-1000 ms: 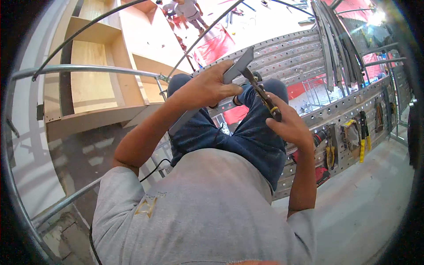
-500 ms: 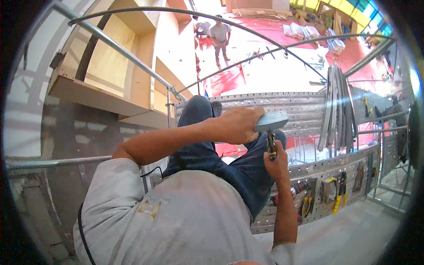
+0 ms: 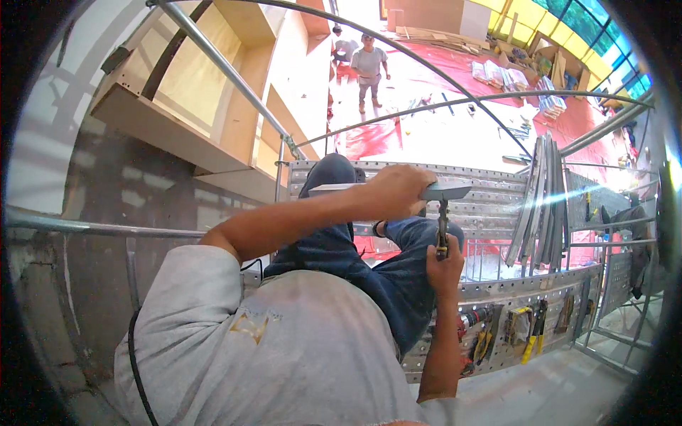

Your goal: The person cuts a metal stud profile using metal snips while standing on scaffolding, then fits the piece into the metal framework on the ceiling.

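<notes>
A light grey strip [image 3: 449,192], perhaps a metal profile, lies crosswise above my knees. My left hand [image 3: 399,192] is closed over it, and its pale far-left part [image 3: 328,189] shows beyond my wrist. Below the strip's right end, my right hand [image 3: 445,267] grips a pair of snips or pliers [image 3: 443,226] with dark and yellow handles. The tool points upward and its jaws meet the strip's lower edge. Whether the jaws are closed on the strip is too small to tell.
I sit on a perforated metal scaffold platform [image 3: 497,290]. On it lie a red drill [image 3: 472,317] and yellow-handled cutters [image 3: 534,334]. Grey metal strips [image 3: 541,206] lean at the right. Scaffold rails [image 3: 227,71] and a wooden cabinet [image 3: 241,92] stand left. A person [image 3: 368,67] stands below.
The strip has turned, showing more edge-on, with its left part now visible. The snips have shifted slightly right and stand more upright. My view has tilted; the person below faces this way.
</notes>
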The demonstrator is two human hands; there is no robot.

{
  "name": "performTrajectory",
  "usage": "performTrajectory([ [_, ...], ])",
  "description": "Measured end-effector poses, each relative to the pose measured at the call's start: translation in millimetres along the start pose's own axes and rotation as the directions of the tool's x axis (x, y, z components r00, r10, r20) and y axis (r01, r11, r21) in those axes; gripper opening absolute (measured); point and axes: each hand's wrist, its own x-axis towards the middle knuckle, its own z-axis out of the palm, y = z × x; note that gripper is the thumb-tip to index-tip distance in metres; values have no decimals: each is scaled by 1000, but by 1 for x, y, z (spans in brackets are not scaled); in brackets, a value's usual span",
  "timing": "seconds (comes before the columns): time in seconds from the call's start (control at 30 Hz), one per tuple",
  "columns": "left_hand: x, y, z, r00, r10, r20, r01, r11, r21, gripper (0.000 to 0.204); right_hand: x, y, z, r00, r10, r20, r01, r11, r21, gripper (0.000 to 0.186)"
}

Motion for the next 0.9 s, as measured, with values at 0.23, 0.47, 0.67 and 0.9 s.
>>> performTrajectory([
  [0.23,-22,4,14,967,-109,-230,119,993,27,31,-13,-59,-29,985,60,161,-59,998,-16,61],
  [0.47,-10,21,-48,949,-146,-278,174,982,79,17,-42,-85,-78,949,210,236,-213,977,-14,66],
  [0.67,-34,1,-48,998,-36,-49,25,977,-210,25,-124,-126,-149,774,616,145,-627,778,41,57],
  [0.9,-52,-4,-72,939,-75,336,209,899,-384,35,-251,-47,-123,477,866,151,-879,465,109,28],
])
